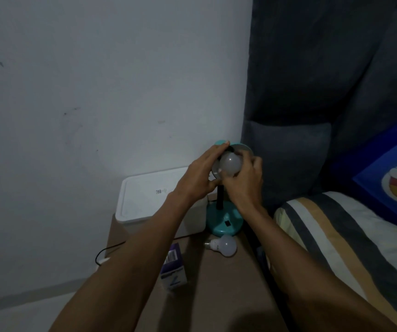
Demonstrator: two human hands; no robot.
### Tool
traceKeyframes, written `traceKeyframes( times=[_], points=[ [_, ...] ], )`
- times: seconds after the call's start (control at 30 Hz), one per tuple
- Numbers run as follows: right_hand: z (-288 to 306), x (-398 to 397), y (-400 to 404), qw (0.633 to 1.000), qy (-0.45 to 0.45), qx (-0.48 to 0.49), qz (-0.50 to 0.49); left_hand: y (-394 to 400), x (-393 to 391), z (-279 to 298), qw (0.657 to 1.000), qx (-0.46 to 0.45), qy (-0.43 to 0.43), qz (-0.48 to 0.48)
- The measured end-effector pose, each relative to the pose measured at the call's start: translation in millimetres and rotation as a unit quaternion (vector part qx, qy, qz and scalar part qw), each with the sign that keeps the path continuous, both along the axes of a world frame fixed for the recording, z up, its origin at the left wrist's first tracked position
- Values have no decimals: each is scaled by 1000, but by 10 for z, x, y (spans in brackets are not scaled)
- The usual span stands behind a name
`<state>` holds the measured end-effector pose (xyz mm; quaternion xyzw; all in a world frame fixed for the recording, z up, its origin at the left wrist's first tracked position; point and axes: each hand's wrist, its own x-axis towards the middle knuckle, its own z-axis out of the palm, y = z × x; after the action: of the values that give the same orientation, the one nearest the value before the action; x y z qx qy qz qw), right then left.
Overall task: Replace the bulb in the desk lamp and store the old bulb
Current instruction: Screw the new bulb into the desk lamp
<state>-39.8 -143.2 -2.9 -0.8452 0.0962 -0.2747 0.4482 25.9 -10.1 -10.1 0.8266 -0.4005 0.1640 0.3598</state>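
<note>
Risk of cross-threading or dropping persists: right hand [243, 183] grips the bulb [229, 164] at the lamp shade [243, 149], left hand [200, 173] steadying it, spare bulb [223, 245] loose at six o'clock on the tabletop [216, 283].

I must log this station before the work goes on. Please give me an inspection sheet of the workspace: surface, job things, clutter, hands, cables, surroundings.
Surface: brown table, dimly lit.
Job things: teal lamp upright at the back; one bulb at its shade; second bulb lying on the table before the base; purple box lying nearer the person.
Clutter: white bin, lid shut, left of the lamp.
Hands: left hand holds the shade; right hand grips the bulb at the shade.
Cables: black cable off the table's left edge.
Surroundings: white wall, dark headboard, striped bedding, blue pillow.
</note>
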Motion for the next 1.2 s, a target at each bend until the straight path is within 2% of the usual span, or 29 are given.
traceKeyframes(
  times=[0.17, 0.4, 0.5, 0.63, 0.77, 0.93, 1.1, 1.2],
  points=[
    [15, 16, -47, 998, 14, 50, -26, 11, -21, 1, 1000, -2, -6, 4],
    [29, 4, 25, 999, -19, 8, -31, -11, -11, 5, 1000, 3, -1, -1],
    [-5, 16, 13, 1000, -2, -18, -17, -14, -12, -1, 1000, -6, 4, 1],
    [-22, 40, -43, 999, 11, 18, -34, 7, -5, -2, 1000, -1, 14, 6],
    [1, 44, -38, 999, 5, -3, -47, -12, -13, 2, 1000, 4, 17, 6],
    [-9, 17, -4, 1000, -25, -17, -9, -13, 9, -23, 1000, 3, 19, 9],
    [-29, 39, -55, 999, 23, 16, -39, 1, 0, 5, 1000, 10, 22, 16],
    [-53, 23, -35, 998, 41, -3, -52, 22, -29, -24, 1000, 16, 17, 12]
  ],
)
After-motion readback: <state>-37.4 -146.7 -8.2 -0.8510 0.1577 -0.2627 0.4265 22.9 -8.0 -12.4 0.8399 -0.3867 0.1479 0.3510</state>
